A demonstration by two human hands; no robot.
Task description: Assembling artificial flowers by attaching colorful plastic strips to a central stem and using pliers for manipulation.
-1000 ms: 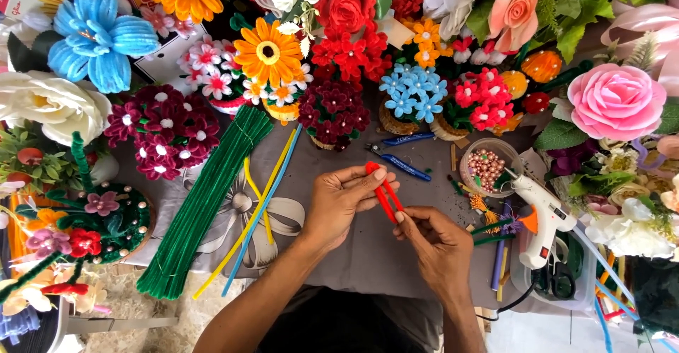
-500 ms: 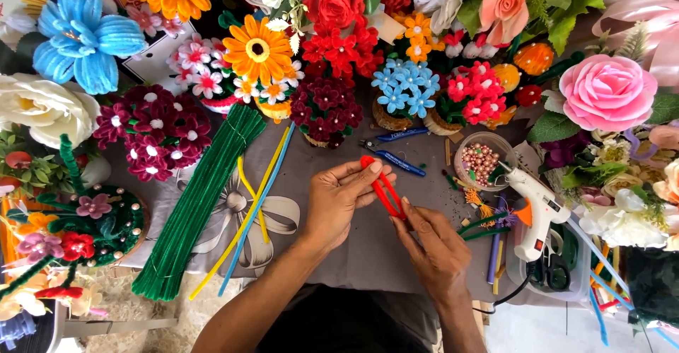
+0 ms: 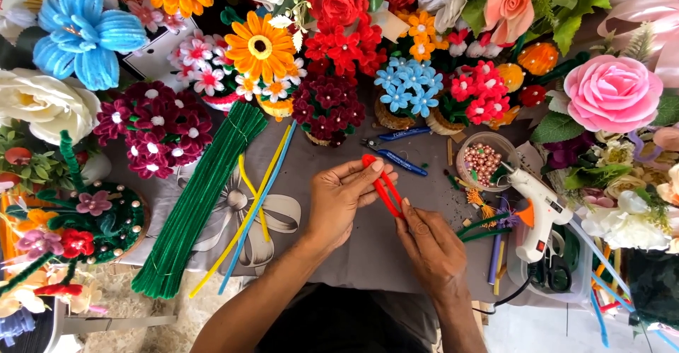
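1. Head view: I see my left hand (image 3: 344,199) pinching the upper, bent end of a red pipe cleaner (image 3: 382,184) between thumb and fingertips, the rest of the fingers curled loosely.
2. My right hand (image 3: 433,248) pinches the lower end of the same red pipe cleaner with thumb and forefinger, so the piece runs slantwise between the two hands, folded into a narrow loop above the grey cloth (image 3: 353,254).
3. Just beyond the hands lie blue-handled pliers (image 3: 396,156), flat on the cloth.
4. To the right of my right hand stands a white glue gun (image 3: 539,211) with an orange tip, and near it, a bit farther from me, a clear bowl of pink beads (image 3: 486,160).
5. To the left of my left hand lie a yellow stem (image 3: 249,196) and a blue stem (image 3: 258,204), side by side, and farther left a thick bundle of green pipe cleaners (image 3: 194,208).
6. Beyond all this I see a crowd of handmade flowers: small blue flowers (image 3: 409,88) ahead of the hands, a pink rose (image 3: 612,93) far to the right.
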